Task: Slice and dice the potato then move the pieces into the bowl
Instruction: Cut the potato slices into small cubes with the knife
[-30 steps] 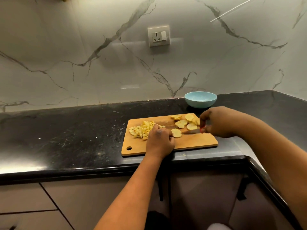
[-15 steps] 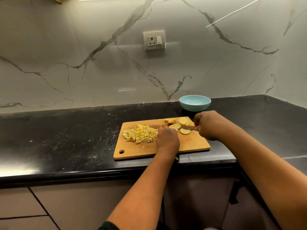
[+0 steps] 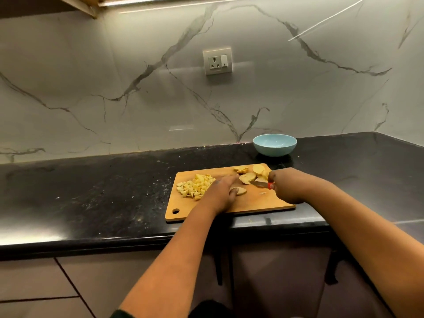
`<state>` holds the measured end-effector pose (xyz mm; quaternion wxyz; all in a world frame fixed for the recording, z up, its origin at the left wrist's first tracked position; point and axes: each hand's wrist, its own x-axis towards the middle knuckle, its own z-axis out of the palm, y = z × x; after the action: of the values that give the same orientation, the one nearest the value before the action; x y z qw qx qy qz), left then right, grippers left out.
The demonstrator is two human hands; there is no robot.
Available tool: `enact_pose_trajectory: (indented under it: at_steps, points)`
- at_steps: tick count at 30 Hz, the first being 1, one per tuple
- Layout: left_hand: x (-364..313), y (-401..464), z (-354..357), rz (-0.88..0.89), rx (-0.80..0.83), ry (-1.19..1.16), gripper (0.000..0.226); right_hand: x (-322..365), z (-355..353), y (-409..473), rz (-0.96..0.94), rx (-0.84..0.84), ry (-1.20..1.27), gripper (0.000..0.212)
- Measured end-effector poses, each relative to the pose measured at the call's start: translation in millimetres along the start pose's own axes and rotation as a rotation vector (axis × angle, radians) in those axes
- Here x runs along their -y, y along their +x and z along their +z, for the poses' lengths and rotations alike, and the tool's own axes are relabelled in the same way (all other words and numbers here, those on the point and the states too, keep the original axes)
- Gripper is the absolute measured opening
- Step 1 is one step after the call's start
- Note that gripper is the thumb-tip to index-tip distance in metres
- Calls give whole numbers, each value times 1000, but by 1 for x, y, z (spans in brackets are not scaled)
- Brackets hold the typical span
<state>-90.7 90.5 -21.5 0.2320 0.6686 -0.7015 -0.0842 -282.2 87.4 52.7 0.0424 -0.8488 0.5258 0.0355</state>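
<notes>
A wooden cutting board (image 3: 257, 204) lies on the black counter. A pile of diced potato (image 3: 195, 185) sits on its left part. Several round potato slices (image 3: 249, 174) lie at its far right corner. My left hand (image 3: 221, 191) rests on the board's middle, its thumb touching one slice (image 3: 239, 191) while the fingers stretch toward the far slices. My right hand (image 3: 286, 187) grips a small knife (image 3: 260, 184) with a red handle, blade pointing left over the board. A light blue bowl (image 3: 274, 145) stands behind the board, with nothing visible inside.
The black counter (image 3: 91, 191) runs left and right and turns a corner at the far right. A marble wall with a socket (image 3: 217, 61) rises behind it. Cabinet fronts lie below the counter edge.
My left hand has moved right from the diced pile toward the slices, and its fingers have stretched out. The knife hand stays near the far slices. The camera has tilted upward.
</notes>
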Motion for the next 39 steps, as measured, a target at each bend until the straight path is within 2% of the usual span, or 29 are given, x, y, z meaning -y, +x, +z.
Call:
enact_pose_trajectory:
  at_steps: [2, 5, 12, 15, 19, 23, 29, 35, 39]
  points:
    - [-5, -5, 9, -19, -43, 39, 45, 4, 4, -1, -25, 71, -37, 30]
    - [-13, -7, 19, -31, -21, 170, 41, 12, 13, -4, -65, 143, -95, 28]
    - [-15, 4, 19, -67, 63, 285, 37, 33, 30, -6, -148, 153, -202, 33]
    - [-16, 4, 18, -51, 13, 271, 31, 39, 29, -7, -105, 153, -171, 35]
    - [-8, -2, 16, -20, -116, 166, 29, 30, 14, -9, -1, 23, -34, 47]
    - [-6, -9, 18, -25, -229, 90, 28, 16, 3, -5, 29, -69, 102, 44]
    - [-3, -7, 18, -48, -217, 39, 25, 22, 7, -4, 3, -74, 166, 42]
    - [-4, -5, 20, -58, -230, 57, 24, 40, 22, -6, 13, -61, 161, 45]
    - [-5, -5, 20, -66, -238, 15, 22, 41, 4, -13, 18, -27, 92, 42]
